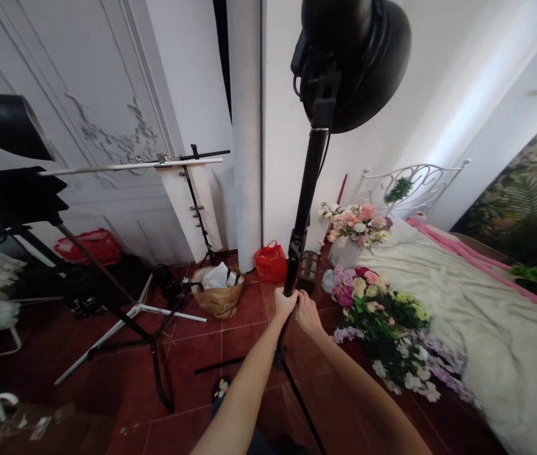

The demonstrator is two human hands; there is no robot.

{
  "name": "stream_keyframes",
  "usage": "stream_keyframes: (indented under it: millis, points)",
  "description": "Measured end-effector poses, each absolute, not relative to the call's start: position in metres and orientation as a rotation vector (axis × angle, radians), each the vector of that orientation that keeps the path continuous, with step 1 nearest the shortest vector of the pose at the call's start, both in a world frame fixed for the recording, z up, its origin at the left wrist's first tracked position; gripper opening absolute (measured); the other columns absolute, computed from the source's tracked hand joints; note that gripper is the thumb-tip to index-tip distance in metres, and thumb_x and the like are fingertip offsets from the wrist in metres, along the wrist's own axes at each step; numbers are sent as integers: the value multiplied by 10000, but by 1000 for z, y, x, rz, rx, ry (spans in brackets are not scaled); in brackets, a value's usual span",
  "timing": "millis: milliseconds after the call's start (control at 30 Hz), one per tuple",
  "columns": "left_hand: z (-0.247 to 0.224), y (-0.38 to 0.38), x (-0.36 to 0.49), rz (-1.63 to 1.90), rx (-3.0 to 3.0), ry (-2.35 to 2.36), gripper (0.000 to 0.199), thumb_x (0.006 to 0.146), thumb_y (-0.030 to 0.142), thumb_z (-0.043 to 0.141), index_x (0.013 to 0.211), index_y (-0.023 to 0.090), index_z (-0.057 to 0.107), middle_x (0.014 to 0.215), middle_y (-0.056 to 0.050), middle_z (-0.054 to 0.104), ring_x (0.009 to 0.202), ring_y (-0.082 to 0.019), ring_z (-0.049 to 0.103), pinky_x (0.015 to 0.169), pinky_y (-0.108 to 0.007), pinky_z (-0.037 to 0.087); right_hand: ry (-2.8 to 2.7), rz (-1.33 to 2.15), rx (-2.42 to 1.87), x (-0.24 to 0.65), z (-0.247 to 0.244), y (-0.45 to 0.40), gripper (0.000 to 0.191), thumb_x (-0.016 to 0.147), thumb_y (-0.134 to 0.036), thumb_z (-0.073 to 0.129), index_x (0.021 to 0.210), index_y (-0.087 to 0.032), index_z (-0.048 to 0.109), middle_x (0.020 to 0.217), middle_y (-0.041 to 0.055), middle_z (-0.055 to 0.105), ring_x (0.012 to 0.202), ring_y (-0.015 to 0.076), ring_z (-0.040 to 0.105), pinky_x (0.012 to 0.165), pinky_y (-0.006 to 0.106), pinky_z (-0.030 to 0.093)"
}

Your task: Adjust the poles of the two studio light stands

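A black light stand (307, 189) rises upright in front of me on spread legs. On its top sits a large black studio lamp (358, 69), with a cord hanging beside the pole. My left hand (286, 303) is closed around the pole below a clamp joint. My right hand (307, 311) is closed at the same height, its fingers against the pole from the right side. The fingertips of both hands are partly hidden behind the pole and each other.
Left stand other studio lights (7, 126) with tripod legs (154, 366) spread on the red tiles. Ahead are a basket (221, 297) and a red bag (271, 262). Artificial flowers (367, 291) lie right, beside a bed with pale cloth (458, 303). A paper roll (247, 139) leans upright.
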State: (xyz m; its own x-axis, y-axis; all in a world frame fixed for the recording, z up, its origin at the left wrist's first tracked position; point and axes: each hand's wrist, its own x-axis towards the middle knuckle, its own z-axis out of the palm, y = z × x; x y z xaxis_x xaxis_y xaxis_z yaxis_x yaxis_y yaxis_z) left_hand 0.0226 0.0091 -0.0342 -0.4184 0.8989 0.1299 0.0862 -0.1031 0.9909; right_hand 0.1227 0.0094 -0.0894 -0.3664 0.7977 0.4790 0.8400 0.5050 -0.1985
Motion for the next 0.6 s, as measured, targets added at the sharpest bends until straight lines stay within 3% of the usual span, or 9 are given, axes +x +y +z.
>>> stream_keyframes:
  millis: [300, 500, 600]
  points:
    - [-28, 5, 23, 1623, 1090, 1516, 247, 611, 288, 620, 461, 144, 487, 488, -4, 508, 466, -88, 452, 438, -184, 336, -2121, -47, -1245, 126, -71, 0, 379, 818, -121, 384, 1188, -76, 450, 1237, 193, 478, 1196, 258, 422, 916, 404, 380]
    - [-29, 7, 22, 1579, 1137, 1549, 209, 605, 253, 601, 455, 142, 507, 448, 15, 473, 455, -92, 442, 447, -193, 324, -2115, 29, -1147, 142, -54, -2, 176, 823, -162, 434, 950, -161, 557, 1040, 115, 562, 964, 226, 530, 823, 364, 426]
    - [-30, 8, 21, 1580, 1139, 1559, 213, 603, 257, 603, 452, 142, 507, 439, 22, 455, 438, -84, 422, 445, -194, 315, -2129, 75, -1118, 158, -54, -12, 136, 846, -195, 432, 887, -182, 561, 1042, 100, 557, 904, 209, 541, 799, 352, 435]
